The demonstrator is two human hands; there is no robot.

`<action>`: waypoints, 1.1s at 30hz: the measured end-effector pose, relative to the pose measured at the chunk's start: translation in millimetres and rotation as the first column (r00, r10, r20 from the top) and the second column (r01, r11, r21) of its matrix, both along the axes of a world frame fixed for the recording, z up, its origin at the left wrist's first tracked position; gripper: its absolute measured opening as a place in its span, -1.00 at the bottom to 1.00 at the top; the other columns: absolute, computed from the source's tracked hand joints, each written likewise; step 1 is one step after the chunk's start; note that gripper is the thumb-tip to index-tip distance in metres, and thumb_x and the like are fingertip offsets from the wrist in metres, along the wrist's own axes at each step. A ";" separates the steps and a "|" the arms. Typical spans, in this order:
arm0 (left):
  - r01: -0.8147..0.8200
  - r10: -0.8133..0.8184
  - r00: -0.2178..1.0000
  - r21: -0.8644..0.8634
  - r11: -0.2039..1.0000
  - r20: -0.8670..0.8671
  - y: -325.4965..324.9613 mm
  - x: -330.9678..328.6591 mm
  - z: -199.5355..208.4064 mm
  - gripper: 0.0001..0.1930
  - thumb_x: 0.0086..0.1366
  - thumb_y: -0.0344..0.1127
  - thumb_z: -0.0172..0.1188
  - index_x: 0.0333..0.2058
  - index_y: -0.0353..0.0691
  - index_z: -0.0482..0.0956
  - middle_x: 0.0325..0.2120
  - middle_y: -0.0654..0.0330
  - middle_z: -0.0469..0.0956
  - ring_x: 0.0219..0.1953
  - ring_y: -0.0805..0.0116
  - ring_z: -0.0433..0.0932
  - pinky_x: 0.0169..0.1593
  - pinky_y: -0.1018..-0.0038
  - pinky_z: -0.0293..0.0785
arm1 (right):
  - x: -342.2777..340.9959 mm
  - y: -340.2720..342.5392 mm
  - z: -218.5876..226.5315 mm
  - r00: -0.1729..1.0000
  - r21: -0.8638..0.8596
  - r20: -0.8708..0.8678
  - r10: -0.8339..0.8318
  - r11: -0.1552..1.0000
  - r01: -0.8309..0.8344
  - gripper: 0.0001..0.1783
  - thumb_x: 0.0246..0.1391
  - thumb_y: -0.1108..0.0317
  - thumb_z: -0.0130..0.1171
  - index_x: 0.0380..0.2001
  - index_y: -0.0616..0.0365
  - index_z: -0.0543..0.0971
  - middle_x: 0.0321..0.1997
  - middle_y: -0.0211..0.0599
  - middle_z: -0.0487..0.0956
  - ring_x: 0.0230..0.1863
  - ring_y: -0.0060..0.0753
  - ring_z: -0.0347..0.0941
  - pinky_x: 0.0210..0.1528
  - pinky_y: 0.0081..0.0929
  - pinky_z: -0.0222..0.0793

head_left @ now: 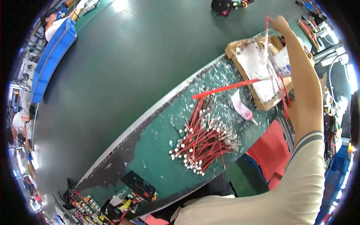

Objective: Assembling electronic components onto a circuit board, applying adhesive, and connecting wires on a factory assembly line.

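Observation:
At the upper right, my right hand [279,24] is closed on the top of a thin red-handled stick [266,33]. The stick's whitened lower end points down into a cardboard tray [258,99] coated inside with white paste. A similar red-handled stick [221,88] lies across the tray's near-left edge, its red end out over the bench. Of my left hand [126,222], only a sliver of skin shows at the lower edge, beside a circuit assembly [125,200]; its fingers are hidden.
A heap of red-black wires with white connectors [204,138] lies on the green bench [150,153]. Near the tray is a pink-white squeeze tube [242,107]. A black-cased part [138,185] lies at the near left. A blue bin [52,60] and another person [56,24] are far left.

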State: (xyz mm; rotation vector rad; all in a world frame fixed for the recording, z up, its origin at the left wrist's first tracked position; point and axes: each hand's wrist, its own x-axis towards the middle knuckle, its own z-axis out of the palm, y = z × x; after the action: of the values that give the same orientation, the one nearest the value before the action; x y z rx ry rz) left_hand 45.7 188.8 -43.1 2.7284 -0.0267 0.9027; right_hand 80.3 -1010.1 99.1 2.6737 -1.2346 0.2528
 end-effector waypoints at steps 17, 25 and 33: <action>0.239 -0.223 0.969 -0.184 0.954 0.102 -24.2 38.9 -1.5 -0.61 0.32 -0.46 0.06 0.12 -0.40 0.40 0.02 0.00 0.48 0.04 0.12 0.47 0.19 0.28 0.32 | -9.2 483.6 -1.4 0.759 0.231 -0.289 0.583 0.812 -0.536 -0.93 -0.15 0.41 0.28 -0.51 0.13 0.68 -0.36 -0.21 0.64 -0.25 -0.13 0.64 -0.29 -0.23 0.55; 0.194 -0.175 0.980 -0.243 0.950 0.098 -10.9 41.1 -9.4 -0.66 0.35 -0.47 0.03 0.09 -0.41 0.41 0.01 -0.04 0.48 0.05 0.09 0.46 0.15 0.27 0.35 | -93.6 469.7 113.7 0.654 -0.070 0.609 0.448 0.852 -0.518 -0.78 0.08 0.50 0.21 -0.18 0.29 0.57 -0.19 -0.21 0.60 -0.21 -0.28 0.58 -0.10 -0.43 0.49; 0.049 -0.048 0.999 -0.175 0.983 0.010 -49.6 35.3 13.9 -0.66 0.46 -0.30 -0.03 0.10 -0.36 0.41 0.05 -0.04 0.46 0.06 0.03 0.47 0.15 0.24 0.36 | -211.3 466.9 23.4 0.249 0.288 0.949 -0.195 0.858 -0.426 -0.87 0.18 0.48 0.20 -0.22 0.29 0.57 -0.27 -0.39 0.60 -0.26 -0.63 0.51 -0.16 -0.67 0.42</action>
State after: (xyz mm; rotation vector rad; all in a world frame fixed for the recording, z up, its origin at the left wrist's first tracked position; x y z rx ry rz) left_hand 81.1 139.3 -29.2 2.5518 -0.0138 0.8566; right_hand -130.9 -543.2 122.5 2.9937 -1.4108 2.2619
